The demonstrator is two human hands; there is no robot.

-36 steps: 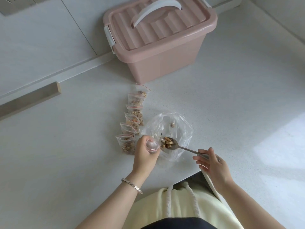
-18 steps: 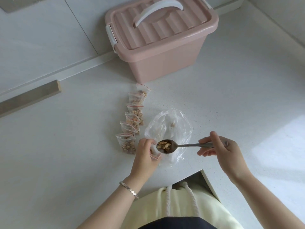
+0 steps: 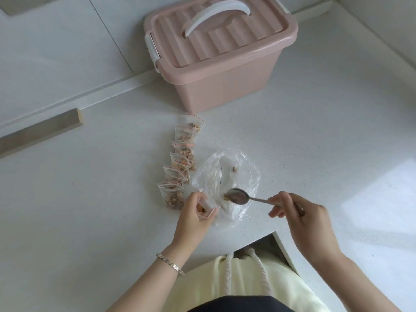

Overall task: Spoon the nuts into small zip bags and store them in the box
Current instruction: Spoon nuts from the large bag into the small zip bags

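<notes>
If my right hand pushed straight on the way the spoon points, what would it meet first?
Probably the small clear zip bag held in your left hand, across the large crumpled plastic bag; depth is unclear.

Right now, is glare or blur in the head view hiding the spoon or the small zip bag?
Head view: the spoon reads sharp, no glare on its bowl. Head view: the small zip bag is mostly hidden by the left hand, not by glare. Head view: a washed-out sun patch lies on the countertop, right of both.
</notes>
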